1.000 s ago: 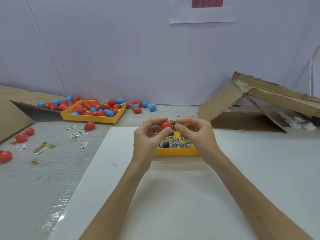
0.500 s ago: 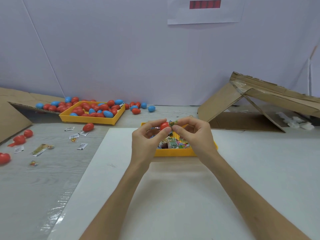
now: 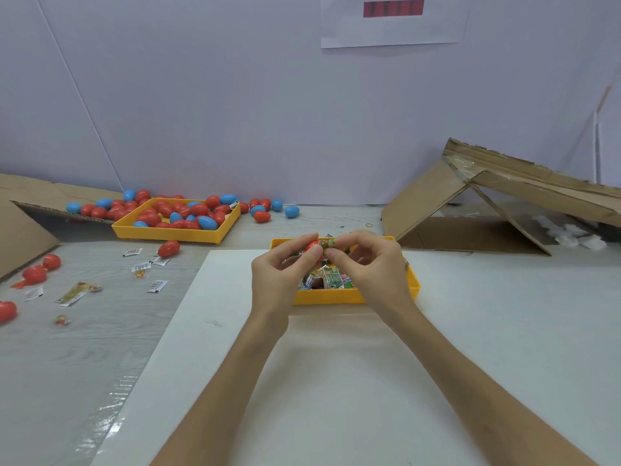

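Observation:
My left hand (image 3: 280, 275) pinches a red plastic egg piece (image 3: 312, 245) between thumb and fingers, held above a small yellow tray (image 3: 327, 297). My right hand (image 3: 368, 264) pinches a folded green printed packet (image 3: 326, 243) that touches the egg's right side. The tray below holds several colourful packets (image 3: 331, 280) and is partly hidden by both hands. It sits at the far edge of a white board (image 3: 336, 381).
A second yellow tray (image 3: 174, 233) at the back left holds several red and blue eggs, with more scattered around it. Loose eggs and small packets (image 3: 77, 293) lie on the grey table at left. Cardboard flaps (image 3: 487, 203) stand at right and far left.
Both hands have stayed above the tray, and the right fingers have worked the green packet against the red egg piece. The view shifted slightly.

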Demonstrator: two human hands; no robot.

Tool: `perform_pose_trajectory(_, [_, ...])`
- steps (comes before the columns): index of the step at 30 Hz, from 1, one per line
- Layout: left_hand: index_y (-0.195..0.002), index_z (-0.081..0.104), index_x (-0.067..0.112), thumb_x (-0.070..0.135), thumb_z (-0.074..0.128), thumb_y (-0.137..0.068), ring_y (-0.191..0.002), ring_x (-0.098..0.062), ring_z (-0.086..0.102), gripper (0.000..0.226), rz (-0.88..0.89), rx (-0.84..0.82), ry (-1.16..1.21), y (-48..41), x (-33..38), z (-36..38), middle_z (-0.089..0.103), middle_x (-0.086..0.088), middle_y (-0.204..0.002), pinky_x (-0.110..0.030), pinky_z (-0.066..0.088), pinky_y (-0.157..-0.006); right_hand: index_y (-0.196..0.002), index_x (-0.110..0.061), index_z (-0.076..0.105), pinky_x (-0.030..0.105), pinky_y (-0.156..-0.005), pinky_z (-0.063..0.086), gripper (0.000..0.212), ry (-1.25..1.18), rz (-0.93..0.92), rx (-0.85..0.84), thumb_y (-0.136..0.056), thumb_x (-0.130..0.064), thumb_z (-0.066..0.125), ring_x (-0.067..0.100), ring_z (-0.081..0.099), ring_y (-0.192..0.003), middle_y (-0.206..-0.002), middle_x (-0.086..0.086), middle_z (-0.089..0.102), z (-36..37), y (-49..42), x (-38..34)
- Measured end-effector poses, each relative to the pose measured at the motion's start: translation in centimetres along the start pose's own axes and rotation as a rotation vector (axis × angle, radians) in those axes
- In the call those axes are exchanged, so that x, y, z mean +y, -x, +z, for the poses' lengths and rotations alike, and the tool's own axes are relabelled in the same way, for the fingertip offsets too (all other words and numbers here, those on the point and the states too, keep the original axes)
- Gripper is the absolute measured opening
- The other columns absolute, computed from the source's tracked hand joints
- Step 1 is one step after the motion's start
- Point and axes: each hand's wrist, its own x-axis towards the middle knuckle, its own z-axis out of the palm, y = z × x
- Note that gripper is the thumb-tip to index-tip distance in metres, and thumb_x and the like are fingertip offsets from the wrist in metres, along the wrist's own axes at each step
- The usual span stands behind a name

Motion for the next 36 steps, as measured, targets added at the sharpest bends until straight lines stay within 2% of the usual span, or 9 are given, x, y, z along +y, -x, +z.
perform_pose_trajectory(5, [-0.106,0.077,0.018,0.01,0.072,-0.089,-0.097,-0.021,0.075,0.019,-0.073,0.019,0.136,0.0,0.3,0.0,0.077,-0.009,-0.106,-0.022,0.057,-0.078,-0.088,-0.031,0.075,0.023,-0.06,0.046,0.011,-0.051,-0.056,0.039,-0.088,-0.021,0.07,0.007,0.06,-0.068,-0.08,-0.015,0.071,0.1,0.4,-0.3])
perform_pose_trajectory(10, [-0.114,0.073,0.008,0.018,0.072,-0.079,-0.097,-0.02,0.074,0.036,-0.153,-0.027,0.348,-0.2,0.6,-0.2,0.075,-0.015,-0.113,-0.024,0.058,-0.081,-0.099,-0.023,0.075,0.032,-0.062,0.049,0.017,-0.171,0.03,0.107,-0.091,-0.021,0.061,0.015,0.058,-0.07,-0.084,-0.007,0.065,-0.4,0.0,-0.5])
perform_pose_trajectory(13, [-0.128,0.065,0.003,0.02,0.069,-0.083,-0.108,-0.02,0.071,0.049,-0.196,-0.122,0.417,-0.3,0.6,-0.5,0.072,-0.015,-0.121,-0.025,0.057,-0.089,-0.108,-0.025,0.073,0.026,-0.064,0.049,0.023,-0.249,0.108,-0.007,-0.086,-0.025,0.065,0.01,0.059,-0.071,-0.093,-0.005,0.068,-0.8,-0.4,-0.4])
perform_pose_trajectory(16, [-0.13,0.065,0.003,0.021,0.066,-0.087,-0.112,-0.019,0.069,0.046,-0.229,-0.172,0.463,-0.2,0.5,-0.6,0.07,-0.013,-0.124,-0.024,0.055,-0.091,-0.109,-0.025,0.073,0.024,-0.067,0.054,0.022,-0.22,0.084,-0.085,-0.087,-0.021,0.073,0.009,0.067,-0.082,-0.101,-0.009,0.071,-0.4,-0.3,-0.1])
perform_pose_trajectory(20, [-0.122,0.071,0.006,0.02,0.062,-0.091,-0.118,-0.019,0.066,0.035,-0.25,-0.223,0.52,-0.2,0.6,-0.7,0.069,-0.012,-0.126,-0.024,0.054,-0.093,-0.105,-0.031,0.073,0.03,-0.073,0.055,0.024,-0.216,0.072,-0.088,-0.087,-0.016,0.077,0.012,0.066,-0.081,-0.103,-0.005,0.071,0.2,-0.1,0.3])
perform_pose_trajectory(26, [-0.137,0.057,-0.002,0.017,0.059,-0.094,-0.132,-0.026,0.057,0.046,-0.324,-0.236,0.568,-0.1,0.4,-0.5,0.057,-0.019,-0.143,-0.029,0.05,-0.105,-0.109,-0.022,0.075,0.046,-0.078,0.053,0.028,-0.213,0.125,-0.066,-0.082,-0.031,0.074,0.015,0.065,-0.084,-0.104,-0.002,0.071,0.4,-0.1,0.4])
perform_pose_trajectory(29, [-0.133,0.06,-0.002,0.015,0.061,-0.093,-0.132,-0.025,0.057,0.044,-0.349,-0.24,0.608,-0.2,0.2,-0.5,0.059,-0.018,-0.141,-0.029,0.05,-0.105,-0.107,-0.024,0.075,0.046,-0.077,0.052,0.027,-0.221,0.141,-0.053,-0.082,-0.033,0.074,0.017,0.065,-0.086,-0.105,-0.001,0.071,0.5,0.0,0.4])
perform_pose_trajectory(32, [-0.131,0.062,-0.001,0.013,0.061,-0.093,-0.133,-0.026,0.056,0.041,-0.369,-0.243,0.65,-0.2,0.1,-0.5,0.059,-0.017,-0.14,-0.029,0.05,-0.104,-0.103,-0.033,0.076,0.039,-0.075,0.05,0.022,-0.255,0.15,-0.058,-0.081,-0.031,0.076,0.013,0.062,-0.081,-0.104,-0.001,0.071,0.6,0.0,0.5])
perform_pose_trajectory(36, [-0.12,0.071,0.003,0.01,0.063,-0.09,-0.119,-0.022,0.066,0.032,-0.413,-0.22,0.703,-0.3,-0.2,-0.5,0.065,-0.015,-0.132,-0.026,0.058,-0.091,-0.099,-0.04,0.077,0.034,-0.074,0.049,0.02,-0.283,0.173,-0.085,-0.079,-0.035,0.08,0.013,0.061,-0.082,-0.105,0.002,0.072,0.6,0.1,0.5])
